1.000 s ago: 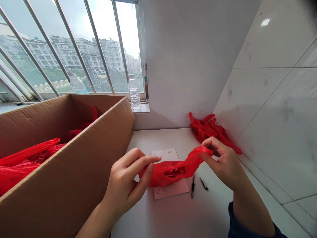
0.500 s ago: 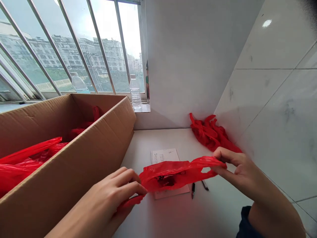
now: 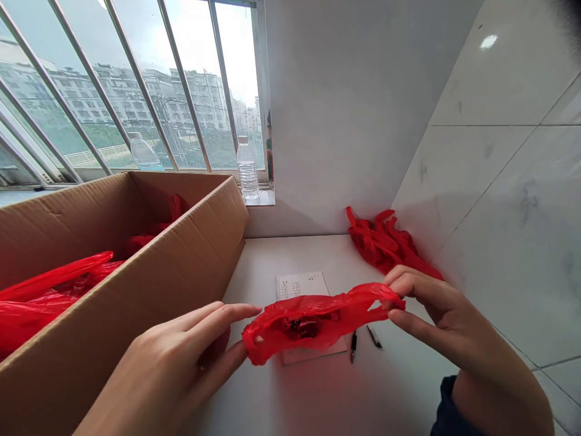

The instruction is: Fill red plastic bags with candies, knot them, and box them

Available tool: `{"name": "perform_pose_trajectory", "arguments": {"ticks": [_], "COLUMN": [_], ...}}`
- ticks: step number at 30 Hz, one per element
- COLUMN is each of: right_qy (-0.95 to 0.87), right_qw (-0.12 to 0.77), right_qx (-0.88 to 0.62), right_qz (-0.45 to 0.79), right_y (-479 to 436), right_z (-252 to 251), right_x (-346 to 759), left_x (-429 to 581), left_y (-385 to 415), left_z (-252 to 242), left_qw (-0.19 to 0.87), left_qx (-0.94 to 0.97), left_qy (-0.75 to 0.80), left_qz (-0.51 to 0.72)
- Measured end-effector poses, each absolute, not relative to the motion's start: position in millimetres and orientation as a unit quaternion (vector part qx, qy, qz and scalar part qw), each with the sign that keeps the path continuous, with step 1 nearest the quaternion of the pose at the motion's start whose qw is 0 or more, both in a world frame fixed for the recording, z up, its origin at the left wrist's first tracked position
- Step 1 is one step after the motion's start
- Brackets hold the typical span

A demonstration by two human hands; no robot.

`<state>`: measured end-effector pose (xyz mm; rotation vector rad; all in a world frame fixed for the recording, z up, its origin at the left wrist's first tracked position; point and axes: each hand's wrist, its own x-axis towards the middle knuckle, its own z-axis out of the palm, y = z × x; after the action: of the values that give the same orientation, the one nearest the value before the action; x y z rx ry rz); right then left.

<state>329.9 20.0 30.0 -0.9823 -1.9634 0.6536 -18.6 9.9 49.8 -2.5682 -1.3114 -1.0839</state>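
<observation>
A red plastic bag (image 3: 313, 321) hangs over the table between my two hands, its mouth gaping upward. Something dark shows inside it, too unclear to name. My left hand (image 3: 190, 345) is at the bag's left end, index finger stretched out and thumb apart, both against the bag's edge; its other fingers are partly hidden. At the opposite end, my right hand (image 3: 429, 312) holds the bag's handle between thumb and fingers. Below the bag lies a white sheet with handwriting (image 3: 304, 284), partly covered. Two pens, one black pen (image 3: 353, 347) and another pen (image 3: 374, 336), lie beside it.
On the left stands a large open cardboard box (image 3: 195, 272) with red plastic bags (image 3: 59, 290) in it. A heap of red bags (image 3: 385, 242) lies in the table's back right corner. A clear bottle (image 3: 247, 169) stands on the sill by the barred window.
My left fingers have loosened from the bag's left handle and stretched out. The bag's left end has come further into view, and its right end has shifted slightly left with my right hand.
</observation>
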Motion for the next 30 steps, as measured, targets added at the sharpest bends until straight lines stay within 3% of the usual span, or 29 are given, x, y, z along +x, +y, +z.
{"name": "perform_pose_trajectory", "arguments": {"ticks": [9,24,27,30], "right_qy": [-0.807,-0.769,-0.775,-0.731], "right_qw": [0.382,0.430,0.424,0.483], "right_qx": [-0.399,-0.412,-0.428,-0.478], "right_qz": [0.206,0.233,0.191,0.065], "right_y": [17.4,22.3,21.2,9.9], "right_z": [30.8,25.3,25.8,29.2], "right_x": [328.1,332.9,334.3,325.3], "left_x": [-12.0,-17.8,-18.1,-17.0], "left_y": [9.1,15.4,15.3,15.2], "left_z": [52.5,53.9,54.0,53.8], "left_qw": [-0.097,-0.003,0.001,-0.003], "left_qx": [-0.899,-0.891,-0.893,-0.897], "left_qy": [-0.356,-0.369,-0.369,-0.360], "left_qz": [-0.237,-0.264,-0.258,-0.258]}}
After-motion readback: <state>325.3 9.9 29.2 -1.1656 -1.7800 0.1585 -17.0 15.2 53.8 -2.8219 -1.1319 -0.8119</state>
